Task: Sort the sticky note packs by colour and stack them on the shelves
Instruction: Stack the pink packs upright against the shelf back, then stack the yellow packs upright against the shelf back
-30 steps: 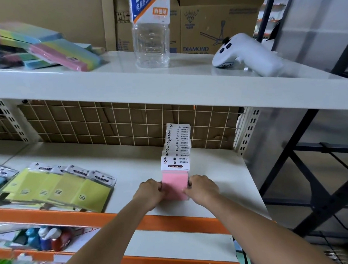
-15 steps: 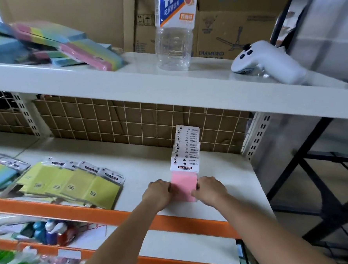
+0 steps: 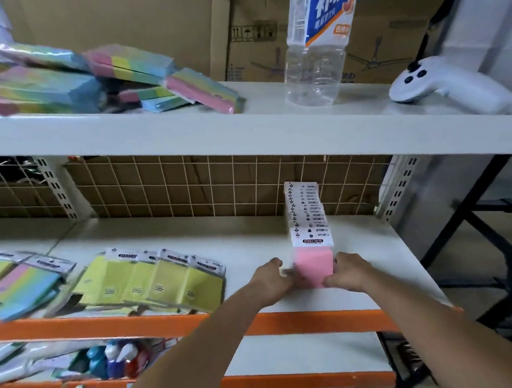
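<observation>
Nearest me, my left hand and right hand bracket the front pink pack; their fingers curl against its two sides, squeezing the row square on the middle shelf. That row of pink packs runs from the near edge back toward the wire grid, standing upright, header cards lined up. I'd call pink about settled. To the left, the yellow packs lie fanned and overlapping, grouped but not really stacked. Farther left, the rainbow packs lie loose at the shelf's edge. Up on the top shelf, more multicolour pads lie in a jumbled heap, so there's plenty left, I reckon.
</observation>
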`<state>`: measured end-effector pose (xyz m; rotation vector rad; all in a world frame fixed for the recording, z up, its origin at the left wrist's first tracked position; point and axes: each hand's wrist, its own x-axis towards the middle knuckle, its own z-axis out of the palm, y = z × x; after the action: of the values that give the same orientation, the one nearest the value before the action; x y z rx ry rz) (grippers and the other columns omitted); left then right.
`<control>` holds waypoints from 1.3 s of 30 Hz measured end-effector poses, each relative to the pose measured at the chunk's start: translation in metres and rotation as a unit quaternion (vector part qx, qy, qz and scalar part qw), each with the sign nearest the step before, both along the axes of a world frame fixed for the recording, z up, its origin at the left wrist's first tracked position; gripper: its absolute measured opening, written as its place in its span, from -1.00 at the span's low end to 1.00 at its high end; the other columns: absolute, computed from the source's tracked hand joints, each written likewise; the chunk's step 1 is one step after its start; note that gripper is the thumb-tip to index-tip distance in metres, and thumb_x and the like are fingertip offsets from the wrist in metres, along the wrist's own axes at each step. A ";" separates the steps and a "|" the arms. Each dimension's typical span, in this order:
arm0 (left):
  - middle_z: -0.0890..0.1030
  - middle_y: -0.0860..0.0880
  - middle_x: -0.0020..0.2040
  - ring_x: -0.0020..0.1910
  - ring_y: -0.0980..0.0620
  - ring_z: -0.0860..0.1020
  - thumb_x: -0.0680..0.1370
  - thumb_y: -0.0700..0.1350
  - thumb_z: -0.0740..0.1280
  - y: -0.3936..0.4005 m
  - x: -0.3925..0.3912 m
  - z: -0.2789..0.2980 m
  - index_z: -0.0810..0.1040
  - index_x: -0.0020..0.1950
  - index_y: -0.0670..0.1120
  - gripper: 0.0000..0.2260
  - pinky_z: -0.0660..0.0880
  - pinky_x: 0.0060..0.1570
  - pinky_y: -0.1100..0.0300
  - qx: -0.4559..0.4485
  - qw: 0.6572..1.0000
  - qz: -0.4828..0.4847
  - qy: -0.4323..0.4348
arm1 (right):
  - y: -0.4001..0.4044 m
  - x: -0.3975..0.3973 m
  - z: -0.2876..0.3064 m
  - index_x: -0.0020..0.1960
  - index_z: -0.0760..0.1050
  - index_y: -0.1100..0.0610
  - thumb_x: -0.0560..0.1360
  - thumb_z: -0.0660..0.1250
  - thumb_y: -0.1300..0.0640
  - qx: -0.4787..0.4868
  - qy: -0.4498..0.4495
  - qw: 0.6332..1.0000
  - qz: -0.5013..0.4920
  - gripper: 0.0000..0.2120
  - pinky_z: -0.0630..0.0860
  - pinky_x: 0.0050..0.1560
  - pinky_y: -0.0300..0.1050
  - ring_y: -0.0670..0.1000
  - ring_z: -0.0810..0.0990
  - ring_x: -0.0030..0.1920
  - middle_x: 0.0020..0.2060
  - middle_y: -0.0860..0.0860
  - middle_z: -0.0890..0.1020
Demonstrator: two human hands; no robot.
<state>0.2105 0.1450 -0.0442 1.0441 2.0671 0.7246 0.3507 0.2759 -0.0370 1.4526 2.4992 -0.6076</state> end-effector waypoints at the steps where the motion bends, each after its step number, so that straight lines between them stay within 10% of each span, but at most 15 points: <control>1: 0.41 -0.11 0.36 -0.03 0.01 0.45 0.57 0.06 0.27 -0.005 -0.004 0.002 0.24 0.48 -0.13 -0.46 0.35 -0.37 0.33 0.009 1.000 -0.009 -0.005 | -0.002 -0.004 0.003 0.11 0.47 0.13 0.32 0.43 -0.12 0.001 -0.010 1.000 -0.020 -0.52 0.39 -0.32 -0.22 0.03 0.56 -0.12 -0.13 0.01 0.57; 9: 0.53 -0.10 0.26 0.15 -0.06 0.52 0.57 -0.06 0.25 -0.047 -0.046 0.039 0.44 0.34 -0.11 -0.65 0.40 -0.03 0.25 0.061 0.989 -0.035 0.131 | -0.064 -0.055 0.040 0.25 0.38 0.10 0.55 0.19 -0.11 0.263 -0.021 0.961 -0.078 -0.62 0.38 -0.16 -0.15 0.11 0.58 0.12 0.13 0.05 0.59; 22: 0.60 -0.15 0.05 -0.11 -0.12 0.53 0.51 -0.19 0.23 -0.123 -0.137 0.042 0.53 0.08 -0.20 -0.81 0.43 -0.16 0.18 -0.025 0.976 0.087 0.198 | -0.154 -0.157 -0.002 -0.35 0.40 0.11 0.44 0.29 -0.01 -0.058 0.083 0.994 -0.047 -0.74 0.40 -0.29 -0.22 0.11 0.57 -0.21 -0.28 0.08 0.55; 34: 0.60 -0.15 0.10 0.07 -0.13 0.58 0.56 -0.10 0.23 -0.124 -0.130 0.028 0.51 0.08 -0.20 -0.79 0.44 -0.10 0.15 -0.067 0.974 0.125 0.178 | -0.159 -0.178 -0.021 0.15 0.50 0.18 0.46 0.30 -0.17 -0.113 0.086 0.985 -0.103 -0.54 0.46 -0.20 -0.13 0.16 0.64 0.03 0.12 0.20 0.62; 39: 0.52 -0.12 0.24 0.20 -0.15 0.52 0.56 -0.13 0.19 -0.122 -0.123 0.033 0.42 0.26 -0.17 -0.71 0.46 0.12 0.05 -0.101 0.969 0.120 0.189 | -0.156 -0.185 -0.023 0.02 0.47 0.15 0.41 0.37 -0.19 -0.148 0.119 0.972 -0.135 -0.58 0.61 -0.13 -0.04 0.17 0.64 0.01 0.09 0.19 0.62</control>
<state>0.0877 0.0232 -0.0115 0.8748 2.5681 0.4374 0.1659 0.1201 -0.0598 1.6953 2.2537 -1.2127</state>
